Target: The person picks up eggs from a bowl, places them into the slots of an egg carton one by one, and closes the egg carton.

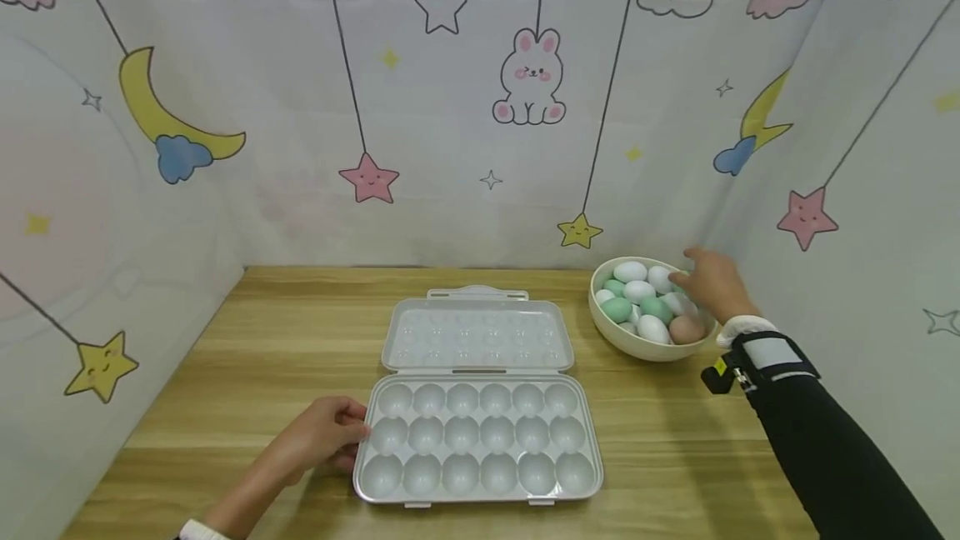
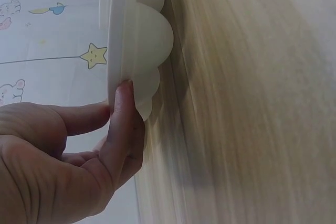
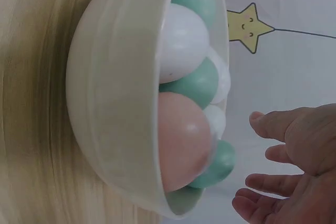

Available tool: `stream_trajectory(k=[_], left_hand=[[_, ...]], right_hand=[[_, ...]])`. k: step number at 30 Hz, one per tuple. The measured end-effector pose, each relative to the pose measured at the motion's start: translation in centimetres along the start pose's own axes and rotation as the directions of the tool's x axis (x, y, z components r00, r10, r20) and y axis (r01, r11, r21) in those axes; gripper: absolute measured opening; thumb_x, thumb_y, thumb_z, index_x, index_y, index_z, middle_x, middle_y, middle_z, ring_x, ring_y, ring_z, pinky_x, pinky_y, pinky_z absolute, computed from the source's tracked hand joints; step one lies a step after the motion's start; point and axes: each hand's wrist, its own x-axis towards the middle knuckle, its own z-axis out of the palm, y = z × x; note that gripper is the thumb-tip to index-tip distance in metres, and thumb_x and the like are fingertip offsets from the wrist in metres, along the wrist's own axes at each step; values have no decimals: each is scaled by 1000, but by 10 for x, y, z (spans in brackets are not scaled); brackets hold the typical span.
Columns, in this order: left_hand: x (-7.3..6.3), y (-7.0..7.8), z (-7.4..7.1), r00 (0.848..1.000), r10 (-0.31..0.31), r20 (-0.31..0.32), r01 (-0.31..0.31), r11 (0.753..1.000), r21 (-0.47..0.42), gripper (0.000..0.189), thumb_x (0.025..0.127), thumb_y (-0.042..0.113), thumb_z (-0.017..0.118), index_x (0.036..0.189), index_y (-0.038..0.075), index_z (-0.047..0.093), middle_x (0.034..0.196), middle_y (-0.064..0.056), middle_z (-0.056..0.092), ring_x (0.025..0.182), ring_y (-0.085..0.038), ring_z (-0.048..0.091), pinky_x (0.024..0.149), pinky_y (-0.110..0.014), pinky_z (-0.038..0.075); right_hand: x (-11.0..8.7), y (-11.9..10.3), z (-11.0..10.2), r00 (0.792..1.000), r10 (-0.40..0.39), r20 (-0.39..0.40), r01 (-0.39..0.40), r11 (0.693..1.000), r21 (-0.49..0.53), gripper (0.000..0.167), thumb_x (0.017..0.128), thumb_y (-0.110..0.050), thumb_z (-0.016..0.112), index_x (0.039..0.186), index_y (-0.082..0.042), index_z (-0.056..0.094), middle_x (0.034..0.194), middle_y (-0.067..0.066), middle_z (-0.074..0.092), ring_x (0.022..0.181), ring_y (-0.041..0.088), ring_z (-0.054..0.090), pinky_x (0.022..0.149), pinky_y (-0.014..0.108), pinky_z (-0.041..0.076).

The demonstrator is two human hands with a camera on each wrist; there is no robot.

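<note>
The far side of the view is filled by a printed backdrop (image 1: 450,107), and in front of it a wooden tabletop (image 1: 300,340) is seen. On it a tray (image 1: 480,436) is laid, its long axis running left to right, with the lid (image 1: 477,336) folded back on the far side. A cream bowl (image 1: 637,346) is placed beyond the lid's right edge. The tray's left edge is pinched between thumb and fingers by the left hand (image 1: 326,433). The right hand (image 1: 716,282) is held over the bowl's right side, its fingers loosely extended and nothing grasped. In the bowl, white, green and brown eggs (image 1: 686,329) are heaped, just below and to the left of the right hand; a gap to them is shown in the right wrist view. By the tray's whole length they are separated from the left hand, so the right is nearer.
</note>
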Motion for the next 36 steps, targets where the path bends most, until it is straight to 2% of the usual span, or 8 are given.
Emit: stream_trajectory(k=[6, 13, 19, 27, 36], left_hand=[[-3, -3, 2, 1000, 18, 15, -17, 1000, -15, 31, 97, -6, 61, 119, -24, 50, 96, -14, 69, 80, -22, 69, 66, -40, 65], [-4, -2, 3, 1000, 16, -1, -16, 1000, -2, 29, 97, -6, 61, 118, -24, 53, 94, -13, 69, 79, -22, 69, 65, -40, 65], [-3, -3, 1, 1000, 13, 3, -13, 1000, -2, 29, 97, -5, 61, 118, -24, 53, 95, -14, 69, 80, -22, 70, 66, -40, 65], [-3, -3, 0, 1000, 5, -3, -5, 1000, -10, 29, 97, -5, 62, 119, -22, 54, 94, -14, 69, 79, -22, 70, 66, -40, 65], [-2, -4, 0, 1000, 12, -2, -12, 1000, -18, 30, 98, -5, 61, 120, -23, 53, 96, -14, 69, 81, -22, 70, 67, -40, 65]], right_hand=[[2, 9, 12, 1000, 5, -28, -6, 1000, -27, 58, 100, -17, 65, 139, 20, 44, 136, 44, 47, 127, 59, 43, 108, 69, 39], [8, 19, 22, 999, 14, -51, -14, 1000, 0, 54, 100, -15, 62, 137, 21, 45, 134, 43, 49, 126, 59, 44, 108, 70, 38], [11, 21, 25, 999, 18, -43, -18, 1000, 0, 53, 100, -14, 62, 135, 22, 47, 132, 44, 50, 124, 59, 46, 107, 69, 40], [17, 25, 28, 997, -29, -71, 28, 1000, -15, 40, 98, -9, 60, 122, 23, 54, 116, 41, 59, 106, 54, 56, 91, 66, 48], [13, 19, 27, 996, 15, -86, -13, 1000, 25, 39, 98, -6, 59, 124, 22, 54, 118, 40, 58, 108, 54, 55, 93, 65, 48]])
